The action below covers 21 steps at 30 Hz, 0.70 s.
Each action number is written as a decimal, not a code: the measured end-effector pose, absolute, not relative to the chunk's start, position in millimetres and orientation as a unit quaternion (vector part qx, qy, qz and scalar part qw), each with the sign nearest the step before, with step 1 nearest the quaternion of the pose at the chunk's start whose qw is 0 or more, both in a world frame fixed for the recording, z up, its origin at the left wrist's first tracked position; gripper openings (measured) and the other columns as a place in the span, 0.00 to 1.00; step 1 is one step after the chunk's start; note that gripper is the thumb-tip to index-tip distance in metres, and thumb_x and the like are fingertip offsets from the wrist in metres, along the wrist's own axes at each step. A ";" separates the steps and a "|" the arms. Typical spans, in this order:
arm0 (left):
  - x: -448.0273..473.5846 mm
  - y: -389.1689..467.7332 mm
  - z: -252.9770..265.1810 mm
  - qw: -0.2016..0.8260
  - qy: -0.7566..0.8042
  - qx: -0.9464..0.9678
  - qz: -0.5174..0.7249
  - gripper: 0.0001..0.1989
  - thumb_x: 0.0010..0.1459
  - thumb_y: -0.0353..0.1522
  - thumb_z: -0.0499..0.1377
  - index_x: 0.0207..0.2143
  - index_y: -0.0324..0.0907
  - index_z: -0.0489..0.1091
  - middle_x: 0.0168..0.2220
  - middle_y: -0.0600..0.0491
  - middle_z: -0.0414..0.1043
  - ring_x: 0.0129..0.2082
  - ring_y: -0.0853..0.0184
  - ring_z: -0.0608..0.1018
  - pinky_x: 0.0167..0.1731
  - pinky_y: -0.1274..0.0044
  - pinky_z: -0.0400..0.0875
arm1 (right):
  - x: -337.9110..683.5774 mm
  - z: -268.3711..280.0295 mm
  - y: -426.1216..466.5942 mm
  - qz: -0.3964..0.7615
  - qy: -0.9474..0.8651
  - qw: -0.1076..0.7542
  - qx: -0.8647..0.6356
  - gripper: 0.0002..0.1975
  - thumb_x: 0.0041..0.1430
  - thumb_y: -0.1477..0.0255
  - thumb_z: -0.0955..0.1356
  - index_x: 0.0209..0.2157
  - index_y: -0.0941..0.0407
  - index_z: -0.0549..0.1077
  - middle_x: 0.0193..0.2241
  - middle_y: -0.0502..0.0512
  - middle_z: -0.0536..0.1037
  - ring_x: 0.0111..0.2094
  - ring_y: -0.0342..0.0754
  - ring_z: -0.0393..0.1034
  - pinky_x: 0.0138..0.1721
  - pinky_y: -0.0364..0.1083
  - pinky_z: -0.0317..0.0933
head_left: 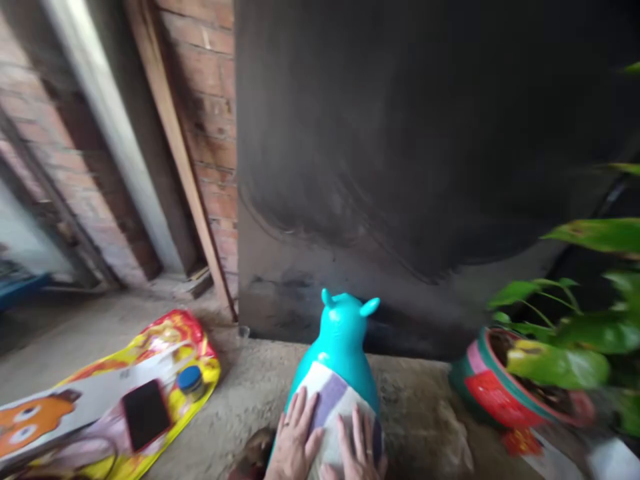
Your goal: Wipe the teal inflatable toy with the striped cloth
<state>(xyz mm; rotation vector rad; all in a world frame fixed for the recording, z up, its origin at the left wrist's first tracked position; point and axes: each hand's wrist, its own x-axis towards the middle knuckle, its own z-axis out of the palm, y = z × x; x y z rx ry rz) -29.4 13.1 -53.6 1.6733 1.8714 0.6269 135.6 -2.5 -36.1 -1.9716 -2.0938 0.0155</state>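
A shiny turquoise inflatable animal toy with two small ears stands on the floor, its head toward the dark wall. Over its back lies a cloth with white and purple stripes. My left hand rests flat on the cloth's left part, fingers spread and a ring on one finger. Beside it, my right hand presses flat on the cloth's right part, also with fingers apart and a ring. The rear of the toy is cut off by the frame's lower edge.
On the left, a yellow and red plastic bag lies under a phone, a blue-lidded jar and a bag with an orange cartoon. A potted plant stands right. A wooden plank leans near the black board.
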 end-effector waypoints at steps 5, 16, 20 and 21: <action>-40.4 32.6 -57.7 0.334 0.672 0.604 0.269 0.35 0.62 0.52 0.47 0.67 0.48 0.52 0.71 0.50 0.39 0.71 0.51 0.45 0.68 0.54 0.48 | 131.9 -51.2 28.6 -0.030 -0.772 0.103 -0.626 0.32 0.51 0.60 0.67 0.59 0.40 0.64 0.66 0.55 0.57 0.67 0.69 0.49 0.54 0.75 0.56; -53.2 84.2 -62.5 0.377 0.673 0.570 0.285 0.37 0.64 0.52 0.42 0.68 0.41 0.46 0.72 0.48 0.37 0.72 0.59 0.42 0.70 0.64 0.41 | 112.4 -31.0 79.6 0.007 -0.796 0.100 -0.597 0.27 0.65 0.58 0.57 0.64 0.35 0.49 0.70 0.47 0.38 0.70 0.64 0.35 0.60 0.78 0.44; -48.5 66.5 -60.0 0.378 0.680 0.556 0.293 0.44 0.60 0.57 0.40 0.68 0.36 0.48 0.71 0.42 0.39 0.71 0.54 0.43 0.69 0.64 0.42 | 103.9 -31.5 61.3 0.019 -0.780 0.095 -0.619 0.26 0.64 0.56 0.57 0.63 0.37 0.53 0.69 0.48 0.45 0.69 0.67 0.40 0.56 0.81 0.48; -47.5 58.7 -61.2 0.376 0.682 0.553 0.295 0.46 0.59 0.59 0.40 0.68 0.35 0.49 0.71 0.41 0.40 0.71 0.53 0.44 0.69 0.64 0.43 | 100.1 -34.9 50.9 0.010 -0.773 0.097 -0.627 0.26 0.63 0.55 0.58 0.63 0.39 0.55 0.68 0.50 0.49 0.68 0.68 0.44 0.54 0.83 0.48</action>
